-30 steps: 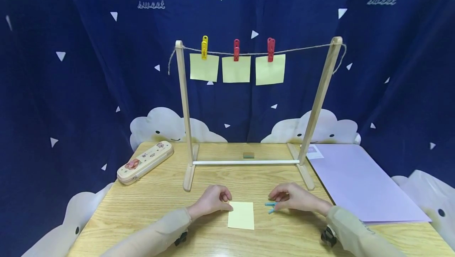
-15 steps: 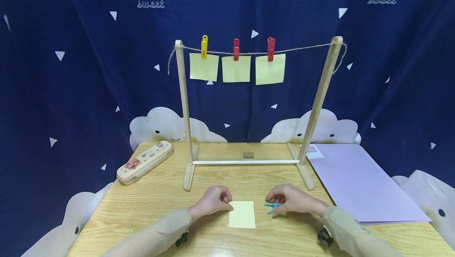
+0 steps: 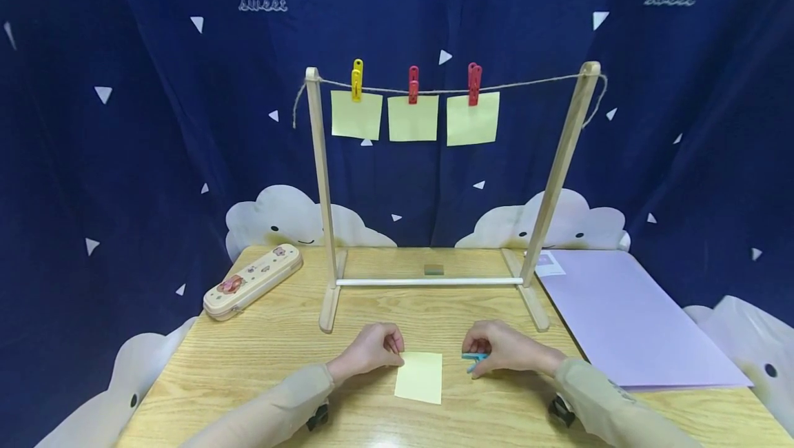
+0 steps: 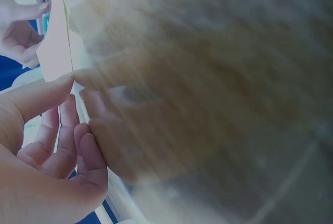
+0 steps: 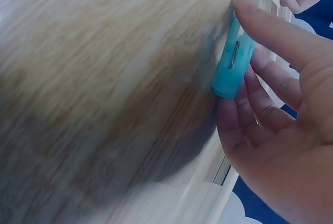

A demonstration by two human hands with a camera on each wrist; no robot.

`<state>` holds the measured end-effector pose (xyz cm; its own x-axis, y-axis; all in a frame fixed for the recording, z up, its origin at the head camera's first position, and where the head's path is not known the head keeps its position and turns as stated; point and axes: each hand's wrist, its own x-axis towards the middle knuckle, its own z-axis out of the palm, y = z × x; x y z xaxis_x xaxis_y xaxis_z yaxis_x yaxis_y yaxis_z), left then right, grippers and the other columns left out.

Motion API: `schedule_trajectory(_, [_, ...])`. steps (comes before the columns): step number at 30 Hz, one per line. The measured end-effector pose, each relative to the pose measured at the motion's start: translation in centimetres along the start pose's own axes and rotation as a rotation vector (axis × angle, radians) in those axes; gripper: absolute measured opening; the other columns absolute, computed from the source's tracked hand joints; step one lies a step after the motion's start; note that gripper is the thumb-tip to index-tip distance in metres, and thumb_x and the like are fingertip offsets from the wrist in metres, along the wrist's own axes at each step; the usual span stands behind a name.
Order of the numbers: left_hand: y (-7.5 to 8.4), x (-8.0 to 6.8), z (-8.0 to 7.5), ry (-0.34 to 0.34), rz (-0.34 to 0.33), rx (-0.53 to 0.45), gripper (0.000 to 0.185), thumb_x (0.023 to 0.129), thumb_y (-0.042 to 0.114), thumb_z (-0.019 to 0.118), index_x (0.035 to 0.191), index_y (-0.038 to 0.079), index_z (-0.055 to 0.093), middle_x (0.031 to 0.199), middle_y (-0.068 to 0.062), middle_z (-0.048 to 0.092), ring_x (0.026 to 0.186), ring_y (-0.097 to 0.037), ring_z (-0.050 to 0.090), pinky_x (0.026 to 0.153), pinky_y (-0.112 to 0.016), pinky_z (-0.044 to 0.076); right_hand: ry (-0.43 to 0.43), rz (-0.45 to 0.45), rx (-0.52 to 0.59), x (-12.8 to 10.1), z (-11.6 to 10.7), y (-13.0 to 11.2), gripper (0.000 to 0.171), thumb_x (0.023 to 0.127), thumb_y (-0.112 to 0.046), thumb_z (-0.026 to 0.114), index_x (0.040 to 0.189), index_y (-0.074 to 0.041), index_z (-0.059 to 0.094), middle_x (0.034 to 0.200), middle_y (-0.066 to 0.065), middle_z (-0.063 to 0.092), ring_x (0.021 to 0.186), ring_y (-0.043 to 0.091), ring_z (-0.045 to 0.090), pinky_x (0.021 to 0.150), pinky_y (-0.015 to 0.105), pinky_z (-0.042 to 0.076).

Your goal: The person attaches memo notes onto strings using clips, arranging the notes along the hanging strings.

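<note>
A pale yellow square of note paper [image 3: 418, 379] lies low over the table in the head view. My left hand [image 3: 374, 347] pinches its upper left corner between thumb and fingertips. In the left wrist view the paper [image 4: 54, 52] stands tilted, one edge rising from the thumb. To its right, my right hand [image 3: 505, 347] holds a light blue clothespin [image 3: 475, 357] between thumb and fingers. Seen from the right wrist, the clothespin [image 5: 234, 65] shows its metal spring, with the thumb on one end and curled fingers behind it.
Beyond the hands stands a wooden frame [image 3: 322, 186] with a string [image 3: 527, 83]. From it hang three yellow papers [image 3: 413, 119] under one yellow and two red clothespins [image 3: 474, 85]. A pencil case [image 3: 254, 282] lies left, a purple folder [image 3: 633, 317] right, a small block [image 3: 433, 269] behind.
The right hand has drawn slightly left and its fingers have closed further round the blue clothespin. The paper has tilted a little, its lower edge shifting left and nearer. The left hand barely moves.
</note>
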<state>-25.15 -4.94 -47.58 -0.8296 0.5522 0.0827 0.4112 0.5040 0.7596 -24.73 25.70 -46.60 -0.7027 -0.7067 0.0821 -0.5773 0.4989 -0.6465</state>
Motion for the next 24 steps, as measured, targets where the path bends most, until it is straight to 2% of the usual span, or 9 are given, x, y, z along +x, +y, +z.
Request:
schedule_trajectory(7, [0.0, 0.0, -0.3, 0.003, 0.01, -0.033, 0.014, 0.075, -0.004, 0.077, 0.082, -0.001, 0.065, 0.076, -0.008, 0.067, 0.067, -0.003, 0.053, 0.063, -0.015, 0.047, 0.006, -0.001, -0.029, 0.3, -0.2, 0.1, 0.026, 0.079, -0.023, 0.084, 0.092, -0.008, 0.067, 0.085, 0.004, 0.066, 0.074, 0.005, 0.058, 0.065, 0.02, 0.053])
schedule_trajectory(13, [-0.1, 0.1, -0.4, -0.004, -0.023, -0.099, 0.01, 0.079, -0.003, 0.073, 0.085, -0.002, 0.065, 0.075, -0.01, 0.067, 0.059, -0.003, 0.053, 0.053, -0.014, 0.047, 0.027, 0.021, 0.005, 0.1, -0.5, 0.2, 0.024, 0.081, -0.022, 0.082, 0.093, -0.007, 0.066, 0.083, 0.005, 0.068, 0.074, 0.003, 0.059, 0.065, 0.019, 0.053])
schedule_trajectory(20, [-0.2, 0.4, -0.8, 0.028, -0.003, -0.091, 0.006, 0.084, 0.002, 0.071, 0.087, -0.001, 0.066, 0.079, -0.011, 0.071, 0.069, -0.002, 0.057, 0.064, -0.014, 0.048, 0.089, -0.057, -0.045, 0.0, -1.2, 0.0, 0.02, 0.086, -0.017, 0.077, 0.1, -0.005, 0.068, 0.08, 0.002, 0.065, 0.071, 0.0, 0.054, 0.062, 0.019, 0.052])
schedule_trajectory(24, [0.0, 0.9, -1.1, 0.055, 0.021, -0.106, 0.006, 0.085, 0.002, 0.07, 0.088, -0.001, 0.066, 0.079, -0.014, 0.071, 0.07, -0.004, 0.059, 0.064, -0.016, 0.048, 0.096, -0.046, -0.048, -0.2, -1.8, -0.1, 0.016, 0.089, -0.016, 0.073, 0.1, -0.004, 0.068, 0.082, -0.001, 0.066, 0.073, -0.002, 0.056, 0.064, 0.019, 0.054])
